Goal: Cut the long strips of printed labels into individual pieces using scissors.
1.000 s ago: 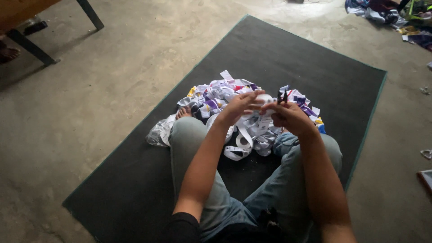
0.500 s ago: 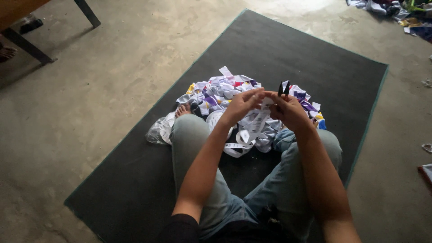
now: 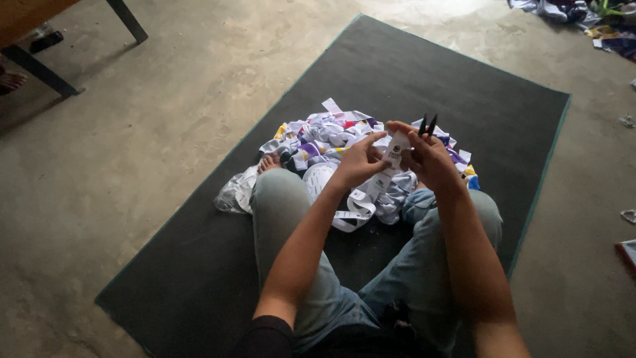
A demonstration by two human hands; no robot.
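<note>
We sit cross-legged on a dark mat (image 3: 397,73) laid on a concrete floor (image 3: 165,132), our jeans-clad knees spread to either side. Our left hand (image 3: 358,162) is curled, thumb and fingers pinching a white strip (image 3: 391,159) that runs from between both hands down to a loop by our left knee. Our right hand (image 3: 430,159) is closed around black snips (image 3: 427,124), whose two pointed tips stick up above the fingers, slightly apart; its fingertips also touch the top of the strip. The two hands are almost touching, held above a pile (image 3: 331,136) of white, purple and yellow strips and scraps heaped on the mat just ahead of our legs. A bare foot (image 3: 268,161) shows at the pile's left edge, beside a clear plastic bag (image 3: 232,195). Dark table legs (image 3: 126,20) stand at the upper left, well away from us, and coloured cloth (image 3: 576,13) lies on the floor at the top right.
</note>
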